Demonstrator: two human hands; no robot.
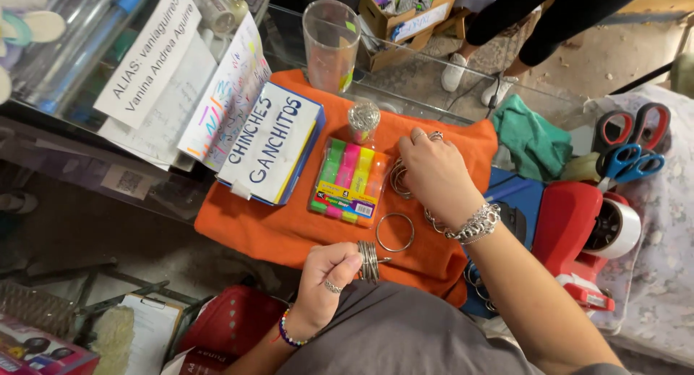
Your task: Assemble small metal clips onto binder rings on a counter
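Across the near edge of the glass desk (pixel 463 86) an orange cloth (pixel 289 227) is spread, likely as a soft, bright backing so small metal parts neither roll nor get lost against the glass; its front hem hangs over the desk's edge toward the person. On the cloth's left part sits a blue-edged box with a hand-lettered white label (pixel 273 145), tilted, and just right of it a flat pack of highlighters (pixel 347 181); behind these a clear plastic tumbler (pixel 331 44) stands upright at the cloth's back edge, with a small foil-wrapped jar (pixel 363 119) in front of it. Off the cloth's right edge lie a red tape dispenser (pixel 578 227) and scissors (pixel 629 147) (handles bunched together). The right hand (pixel 434 174) rests palm-down near the cloth's right side, fingers curled onto loose metal rings there; whether they pinch one I cannot tell. The left hand (pixel 329 274), at the front hem, has its fingers closed on a stack of metal rings (pixel 369 261), held edge-on so they stay aligned; one single ring (pixel 395 233) lies flat just beyond.
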